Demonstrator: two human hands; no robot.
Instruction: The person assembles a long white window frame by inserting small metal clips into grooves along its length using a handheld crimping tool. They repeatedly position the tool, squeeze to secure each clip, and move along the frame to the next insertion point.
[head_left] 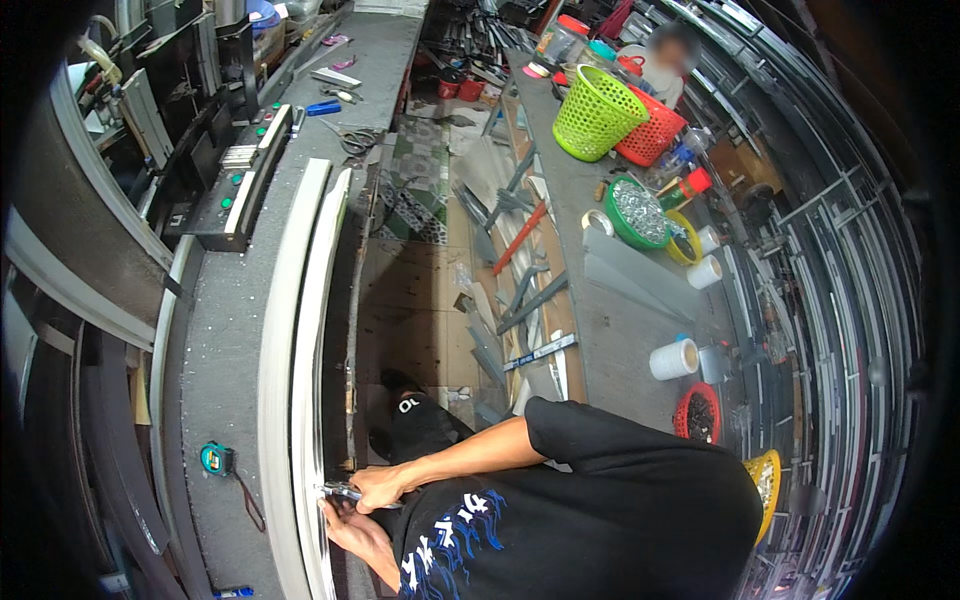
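- Long cream strips [283, 390]: narrow, matt, lying side by side along the table [222, 340].
- Right hand [378, 487]: fingers closed around a metallic tool [343, 491].
- Left hand [355, 533]: fingers half-curled beside the strips; grip unclear.

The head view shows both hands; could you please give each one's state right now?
Left hand: palm up, fingers by the white strip; grip cannot be told.
Right hand: closed around a metal hand tool.
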